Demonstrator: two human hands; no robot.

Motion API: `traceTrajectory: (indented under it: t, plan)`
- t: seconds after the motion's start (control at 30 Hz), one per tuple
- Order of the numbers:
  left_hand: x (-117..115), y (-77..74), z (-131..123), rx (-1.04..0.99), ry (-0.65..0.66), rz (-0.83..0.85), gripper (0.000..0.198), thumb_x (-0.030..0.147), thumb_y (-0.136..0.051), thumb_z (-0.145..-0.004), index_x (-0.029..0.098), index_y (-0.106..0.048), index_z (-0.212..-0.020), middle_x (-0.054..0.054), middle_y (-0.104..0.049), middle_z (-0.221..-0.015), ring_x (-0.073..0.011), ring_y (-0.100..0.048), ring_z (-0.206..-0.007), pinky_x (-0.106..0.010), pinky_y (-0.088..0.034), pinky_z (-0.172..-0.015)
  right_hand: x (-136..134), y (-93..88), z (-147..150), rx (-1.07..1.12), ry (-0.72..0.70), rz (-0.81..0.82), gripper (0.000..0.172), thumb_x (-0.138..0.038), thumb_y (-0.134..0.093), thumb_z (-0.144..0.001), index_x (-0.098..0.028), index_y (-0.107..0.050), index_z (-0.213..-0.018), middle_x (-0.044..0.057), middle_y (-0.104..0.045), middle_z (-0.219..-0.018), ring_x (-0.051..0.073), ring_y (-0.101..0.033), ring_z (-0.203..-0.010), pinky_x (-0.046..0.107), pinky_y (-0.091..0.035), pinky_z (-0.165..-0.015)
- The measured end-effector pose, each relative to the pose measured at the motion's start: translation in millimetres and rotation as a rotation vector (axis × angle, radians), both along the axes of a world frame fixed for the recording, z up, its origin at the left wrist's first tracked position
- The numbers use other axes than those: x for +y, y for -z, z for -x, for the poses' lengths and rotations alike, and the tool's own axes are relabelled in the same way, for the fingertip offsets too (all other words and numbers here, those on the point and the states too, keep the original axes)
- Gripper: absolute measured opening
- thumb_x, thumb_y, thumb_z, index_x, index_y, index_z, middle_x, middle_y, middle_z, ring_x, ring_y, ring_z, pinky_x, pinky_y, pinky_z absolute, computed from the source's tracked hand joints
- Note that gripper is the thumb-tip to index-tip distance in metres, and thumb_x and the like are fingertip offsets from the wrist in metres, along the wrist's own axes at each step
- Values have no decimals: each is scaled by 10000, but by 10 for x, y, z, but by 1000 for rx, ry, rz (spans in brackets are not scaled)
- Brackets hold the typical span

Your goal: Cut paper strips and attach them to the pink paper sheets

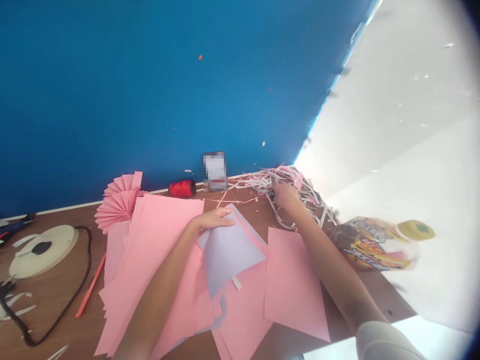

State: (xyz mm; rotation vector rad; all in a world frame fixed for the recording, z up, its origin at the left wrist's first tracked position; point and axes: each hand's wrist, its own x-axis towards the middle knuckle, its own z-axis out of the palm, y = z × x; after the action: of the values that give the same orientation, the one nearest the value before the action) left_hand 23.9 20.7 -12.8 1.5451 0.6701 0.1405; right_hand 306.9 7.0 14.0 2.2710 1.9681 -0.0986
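My left hand (215,219) is closed on the upper corner of some lavender paper (232,255), thumb on top. A pink edge shows between its layers. At the back right, my right hand (287,195) is at a tangled heap of white and pink paper strips (309,197). Its fingers are curled in among the strips and partly hidden. Beneath my left forearm lies a fanned stack of pink paper (165,215). Another pink sheet (294,285) rests below my right forearm, on the wooden table (258,212). A short white strip (236,283) pokes out under the lavender paper.
Along the blue wall stand a folded pink paper fan (118,202), a red thread spool (182,188) and a blurred-out upright object (215,171). On the left are a round cream device (44,251), a black cord (84,280) and a red pen (91,285). A yellow-capped bottle (378,242) lies right.
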Motion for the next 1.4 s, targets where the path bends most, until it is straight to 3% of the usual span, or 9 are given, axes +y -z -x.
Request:
traceTrajectory:
  t: [0.13,0.3,0.57,0.73,0.93,1.1,1.27,1.4]
  plan:
    - [57,40,94,-70,-135,29,433,497,-702,-731,141,-642,-972,-65,-660,-978,-184,-624,-876,-262,-477,-753,-4,43,13,8,-45,-40,398,-50,-423,-818,-136,-529,-1192,183,-576,-1150,265,-569,-1082,313,-453,-796]
    - [48,91,181,-200,-269,122,555,469,-792,-626,116,-646,-1028,-89,-687,-926,-180,-647,-778,-262,-496,-690,0,92,9,-6,4,-119,420,-60,-425,-815,-107,-477,-1229,201,-561,-1173,281,-549,-1078,321,-446,-782]
    - [31,113,242,-128,-221,145,445,355,-836,-576,106,-681,-910,-78,-701,-859,-190,-657,-718,-275,-525,-632,18,100,38,-23,-102,-88,391,-33,-416,-819,-112,-499,-1193,176,-613,-1122,277,-496,-1141,343,-394,-865]
    - [33,119,219,-106,-264,133,440,399,-787,-650,130,-663,-976,-82,-700,-924,-182,-666,-748,-276,-530,-667,-34,-59,27,-47,-87,-105,442,-82,-472,-810,-85,-450,-1252,218,-567,-1169,311,-519,-1114,404,-356,-912]
    - [49,66,133,-31,-206,27,365,404,-730,-699,135,-653,-933,-75,-689,-914,-172,-658,-736,-260,-519,-641,-136,-267,78,168,-146,-141,481,-52,-417,-806,-132,-412,-1280,177,-594,-1116,267,-602,-938,317,-401,-760]
    - [70,-72,160,105,-204,-94,330,327,-691,-683,148,-637,-955,-59,-687,-892,-196,-658,-724,-251,-503,-567,-150,-295,150,263,-226,-70,481,-104,-421,-844,-201,-445,-1314,101,-673,-990,251,-598,-949,307,-390,-805]
    - [82,-179,259,191,-234,-134,352,296,-676,-676,147,-649,-994,-60,-697,-912,-204,-654,-712,-246,-477,-545,-180,-360,176,274,-245,-151,448,-182,-470,-849,-212,-496,-1296,125,-600,-1179,273,-534,-1109,374,-356,-923]
    - [113,-138,346,100,-312,-71,396,399,-683,-719,135,-651,-1012,-73,-696,-944,-203,-652,-774,-257,-494,-622,-233,-414,165,316,-285,-112,440,-291,-555,-821,-224,-558,-1256,121,-571,-1183,267,-512,-1123,343,-374,-916]
